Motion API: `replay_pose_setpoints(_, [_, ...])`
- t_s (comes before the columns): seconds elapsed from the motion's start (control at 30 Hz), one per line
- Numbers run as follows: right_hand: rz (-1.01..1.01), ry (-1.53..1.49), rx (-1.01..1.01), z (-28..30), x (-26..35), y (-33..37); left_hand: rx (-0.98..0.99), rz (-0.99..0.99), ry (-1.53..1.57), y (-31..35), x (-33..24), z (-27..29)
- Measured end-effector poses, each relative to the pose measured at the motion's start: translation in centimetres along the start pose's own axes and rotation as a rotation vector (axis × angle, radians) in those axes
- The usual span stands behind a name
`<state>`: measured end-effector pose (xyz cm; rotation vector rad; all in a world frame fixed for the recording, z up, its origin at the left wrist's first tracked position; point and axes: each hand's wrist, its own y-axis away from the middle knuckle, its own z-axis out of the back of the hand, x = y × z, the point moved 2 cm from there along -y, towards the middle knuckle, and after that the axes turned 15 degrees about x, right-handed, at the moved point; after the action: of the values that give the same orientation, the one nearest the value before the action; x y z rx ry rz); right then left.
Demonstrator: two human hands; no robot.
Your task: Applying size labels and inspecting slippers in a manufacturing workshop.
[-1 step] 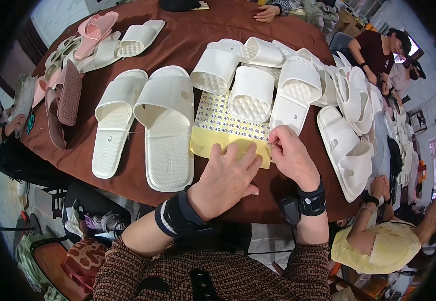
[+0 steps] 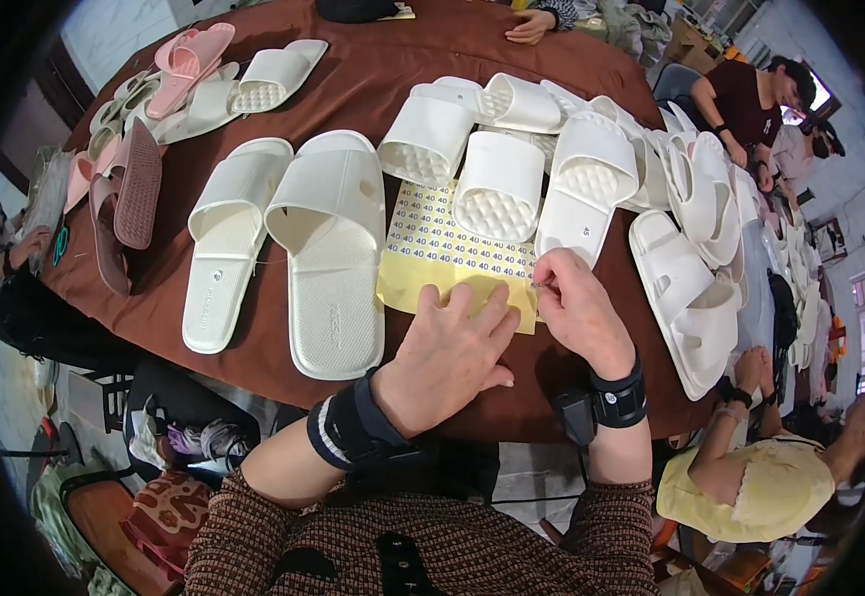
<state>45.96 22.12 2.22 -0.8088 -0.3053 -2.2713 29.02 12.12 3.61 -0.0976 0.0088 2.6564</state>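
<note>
A yellow sheet of small white printed stickers [image 2: 430,283] lies on the brown cloth, partly under white slippers. My left hand [image 2: 449,358] rests with spread fingers on its bare lower part. At the sheet's right edge, my right hand [image 2: 579,306] is closed in a thumb-and-finger pinch on the sheet's sticker edge; whether a loose sticker is between the fingertips I cannot make out. Left of the sheet, two white slippers [image 2: 333,288] [image 2: 222,298] lie side by side, toes away; the farther left one bears a small round sticker. A white slipper [image 2: 573,233] sits just beyond my right hand.
White slippers [image 2: 500,189] are heaped beyond the sheet, with a stacked pair [image 2: 686,308] at right. Pink and white slippers [image 2: 194,70] lie far left. Another person's hand [image 2: 529,27] rests at the table's far edge. A person in yellow [image 2: 750,487] sits close on my right.
</note>
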Motion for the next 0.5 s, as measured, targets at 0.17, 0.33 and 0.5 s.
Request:
replay_pose_setpoints(0.17, [-0.042, -0.11, 0.008, 0.0, -0.2, 0.1, -0.014, 0.007, 0.002, 0.2, 0.1, 0.0])
replay_pose_setpoints(0.33, [-0.085, -0.144, 0.011, 0.8, 0.5, 0.5, -0.035, -0.016, 0.051, 0.2, -0.1, -0.3])
replay_pose_setpoints(0.5, [-0.073, -0.182, 0.023, 1.9, 2.8, 0.8, -0.113, -0.026, 0.04, 1.0, -0.2, -0.1])
